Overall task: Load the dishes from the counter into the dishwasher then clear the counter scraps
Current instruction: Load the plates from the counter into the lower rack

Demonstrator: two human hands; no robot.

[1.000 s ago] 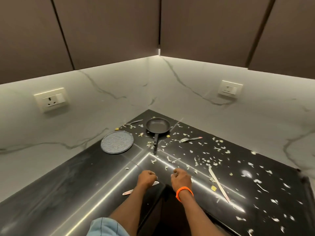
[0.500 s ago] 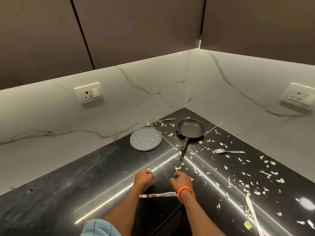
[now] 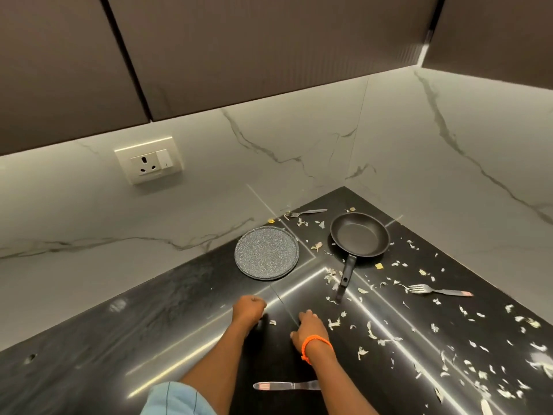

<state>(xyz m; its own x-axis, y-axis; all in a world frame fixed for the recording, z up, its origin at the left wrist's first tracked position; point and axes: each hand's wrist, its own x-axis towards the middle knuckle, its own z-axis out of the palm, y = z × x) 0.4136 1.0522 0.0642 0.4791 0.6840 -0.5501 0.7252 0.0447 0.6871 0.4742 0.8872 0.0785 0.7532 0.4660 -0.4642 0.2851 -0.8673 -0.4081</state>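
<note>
Black polished stone counter runs into a corner under white marbled walls, with a socket plate on the wall at ten o'clock. Near the corner lie a speckled grey plate and, to its three o'clock, a black frying pan with its handle pointing toward the person. One fork rests at twelve o'clock of the plate, another fork at four o'clock of the pan. Pale scraps litter the right half. The left hand is balled into a fist on the stone; whether it encloses anything, I cannot tell. The right hand, orange band at the wrist, rests fingers down, holding nothing visible. A butter knife lies between the forearms.
</note>
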